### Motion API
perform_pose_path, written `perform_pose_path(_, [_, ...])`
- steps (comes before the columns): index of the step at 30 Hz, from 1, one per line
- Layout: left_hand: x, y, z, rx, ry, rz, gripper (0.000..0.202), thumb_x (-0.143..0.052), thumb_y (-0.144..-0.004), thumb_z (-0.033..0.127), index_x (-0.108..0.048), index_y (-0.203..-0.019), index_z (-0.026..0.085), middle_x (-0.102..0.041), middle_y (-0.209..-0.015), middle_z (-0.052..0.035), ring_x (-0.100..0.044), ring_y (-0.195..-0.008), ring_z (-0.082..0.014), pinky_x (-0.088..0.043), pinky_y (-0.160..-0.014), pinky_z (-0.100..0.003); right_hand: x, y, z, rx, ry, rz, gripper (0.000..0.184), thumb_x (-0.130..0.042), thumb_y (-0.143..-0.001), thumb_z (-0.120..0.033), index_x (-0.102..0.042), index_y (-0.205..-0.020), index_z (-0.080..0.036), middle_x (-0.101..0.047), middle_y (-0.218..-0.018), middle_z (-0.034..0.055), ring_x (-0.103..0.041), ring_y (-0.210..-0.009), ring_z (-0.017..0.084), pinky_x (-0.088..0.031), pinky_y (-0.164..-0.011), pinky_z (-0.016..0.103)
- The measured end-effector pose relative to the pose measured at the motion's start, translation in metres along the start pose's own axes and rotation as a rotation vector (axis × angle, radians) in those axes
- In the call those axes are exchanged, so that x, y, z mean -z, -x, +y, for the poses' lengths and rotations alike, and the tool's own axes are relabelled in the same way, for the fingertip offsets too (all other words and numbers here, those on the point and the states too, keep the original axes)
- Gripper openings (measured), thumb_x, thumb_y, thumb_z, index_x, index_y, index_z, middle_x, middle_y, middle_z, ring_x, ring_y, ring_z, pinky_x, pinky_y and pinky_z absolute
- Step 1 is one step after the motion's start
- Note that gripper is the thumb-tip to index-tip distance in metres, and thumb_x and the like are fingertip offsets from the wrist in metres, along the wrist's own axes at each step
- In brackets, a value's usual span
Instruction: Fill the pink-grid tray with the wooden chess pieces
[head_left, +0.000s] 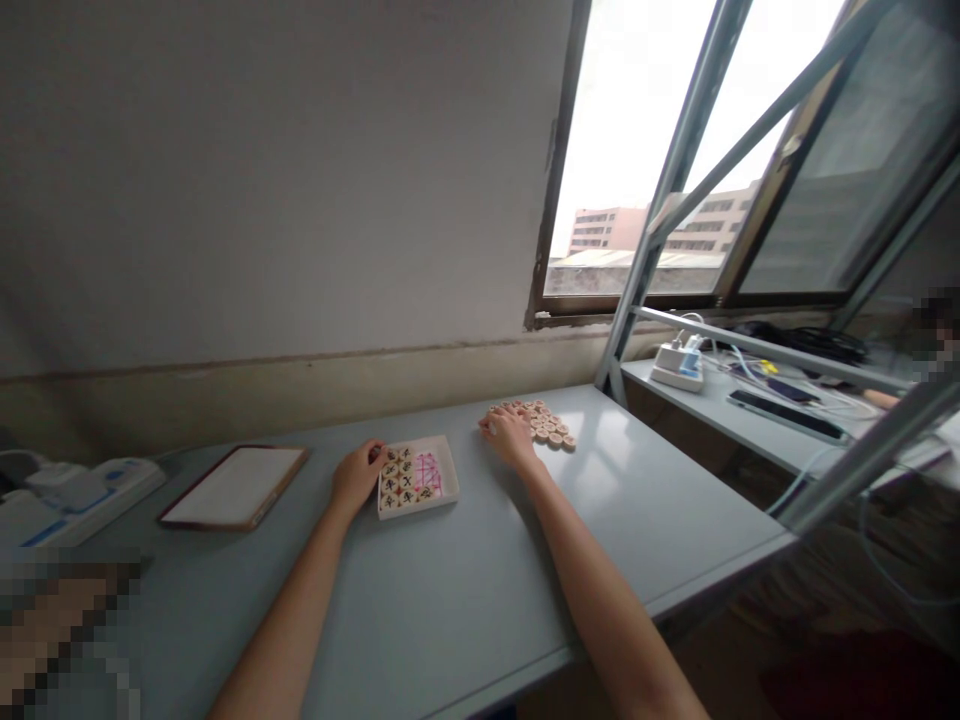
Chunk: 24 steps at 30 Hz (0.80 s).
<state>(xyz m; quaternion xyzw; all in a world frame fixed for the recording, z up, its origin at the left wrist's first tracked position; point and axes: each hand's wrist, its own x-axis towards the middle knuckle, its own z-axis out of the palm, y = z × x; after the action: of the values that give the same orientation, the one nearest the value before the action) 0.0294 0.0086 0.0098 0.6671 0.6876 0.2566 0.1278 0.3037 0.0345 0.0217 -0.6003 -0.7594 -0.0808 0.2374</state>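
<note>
A shallow white box [450,466] lies on the grey desk, with round wooden Chinese chess pieces [390,484] in its left part. Black characters mark these pieces, and the bare right part of the box floor carries pink writing. My left hand [358,478] grips the box's far left corner, fingers curled over the rim beside the pieces. At the left side of a flat group of loose Chinese chess pieces [555,432], my right hand [508,434] is bent down with its fingers drawn together. Whatever may be between those fingertips is too small to make out.
A white board with a brown frame [234,487] lies left of the box. Power strips [94,495] stand at the far left. On the right, a metal bed frame [628,310] rises beside another desk with a power strip [677,366], cables and a phone [786,415].
</note>
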Motion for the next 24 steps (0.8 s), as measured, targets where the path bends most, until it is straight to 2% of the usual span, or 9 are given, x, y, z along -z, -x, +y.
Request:
perform_pose_path(7, [-0.001, 0.0, -0.002, -0.025, 0.019, 0.015, 0.029, -0.038, -0.078, 0.039, -0.058, -0.09, 0.021, -0.065, -0.086, -0.0037, -0.058, -0.078, -0.0155, -0.038, -0.062, -0.021, 0.009, -0.003, 0.009, -0.271, 0.124, 0.036, 0.022, -0.045, -0.075, -0.015, -0.065, -0.069, -0.021, -0.06, -0.083, 0.0097, -0.044, -0.09, 0.025, -0.021, -0.079, 0.04])
perform_pose_path(10, [-0.002, -0.001, -0.003, -0.032, 0.038, 0.004, 0.03, -0.037, -0.079, 0.039, -0.058, -0.09, 0.021, -0.065, -0.085, -0.0036, -0.058, -0.077, -0.0155, -0.038, -0.063, -0.021, 0.023, -0.004, 0.01, -0.332, 0.043, 0.078, 0.017, -0.048, -0.074, -0.017, -0.064, -0.075, -0.021, -0.061, -0.079, 0.0076, -0.046, -0.087, 0.024, -0.024, -0.078, 0.038])
perform_pose_path(12, [-0.002, -0.002, -0.004, -0.028, 0.039, 0.0, 0.03, -0.037, -0.079, 0.039, -0.058, -0.09, 0.02, -0.065, -0.085, -0.0037, -0.058, -0.076, -0.0156, -0.038, -0.062, -0.021, 0.033, -0.005, 0.003, -0.244, -0.116, 0.106, 0.018, -0.05, -0.073, -0.018, -0.062, -0.086, -0.022, -0.061, -0.084, 0.0043, -0.048, -0.087, 0.02, -0.029, -0.077, 0.033])
perform_pose_path(14, [-0.001, -0.002, -0.003, -0.024, 0.04, 0.003, 0.03, -0.037, -0.078, 0.038, -0.058, -0.091, 0.02, -0.065, -0.086, -0.0039, -0.058, -0.076, -0.0158, -0.038, -0.062, -0.021, 0.04, -0.004, -0.01, -0.041, -0.32, 0.042, 0.025, -0.053, -0.072, -0.019, -0.058, -0.097, -0.023, -0.061, -0.089, 0.0005, -0.05, -0.084, 0.016, -0.033, -0.074, 0.027])
perform_pose_path(16, [-0.001, -0.002, -0.003, -0.025, 0.05, 0.005, 0.031, -0.038, -0.078, 0.038, -0.058, -0.09, 0.019, -0.065, -0.087, -0.0043, -0.058, -0.077, -0.0159, -0.038, -0.063, -0.021, 0.041, -0.002, -0.029, 0.185, -0.469, -0.149, 0.031, -0.058, -0.07, -0.021, -0.057, -0.101, -0.025, -0.061, -0.09, -0.0021, -0.053, -0.079, 0.012, -0.036, -0.07, 0.022])
perform_pose_path(18, [-0.001, -0.002, -0.002, -0.03, 0.064, 0.005, 0.032, -0.038, -0.078, 0.039, -0.058, -0.09, 0.019, -0.065, -0.087, -0.0045, -0.058, -0.078, -0.0161, -0.038, -0.064, -0.022, 0.038, 0.003, -0.048, 0.337, -0.489, -0.381, 0.031, -0.063, -0.066, -0.024, -0.06, -0.097, -0.026, -0.063, -0.087, -0.003, -0.054, -0.074, 0.012, -0.037, -0.066, 0.02])
perform_pose_path(20, [-0.001, -0.001, -0.002, -0.033, 0.074, 0.003, 0.032, -0.037, -0.078, 0.04, -0.058, -0.09, 0.019, -0.065, -0.086, -0.0048, -0.058, -0.078, -0.0163, -0.038, -0.064, -0.022, 0.032, 0.01, -0.065, 0.395, -0.402, -0.508, 0.028, -0.065, -0.063, -0.026, -0.064, -0.09, -0.027, -0.064, -0.084, -0.0028, -0.056, -0.075, 0.013, -0.038, -0.064, 0.019])
perform_pose_path(24, [-0.003, -0.002, -0.005, -0.046, 0.092, -0.001, 0.032, -0.035, -0.078, 0.04, -0.058, -0.087, 0.02, -0.065, -0.085, -0.0039, -0.059, -0.077, -0.0162, -0.039, -0.065, -0.022, 0.021, 0.017, -0.081, 0.401, -0.278, -0.489, 0.028, -0.059, -0.066, -0.025, -0.063, -0.093, -0.035, -0.064, -0.084, -0.0042, -0.057, -0.079, 0.015, -0.038, -0.066, 0.021])
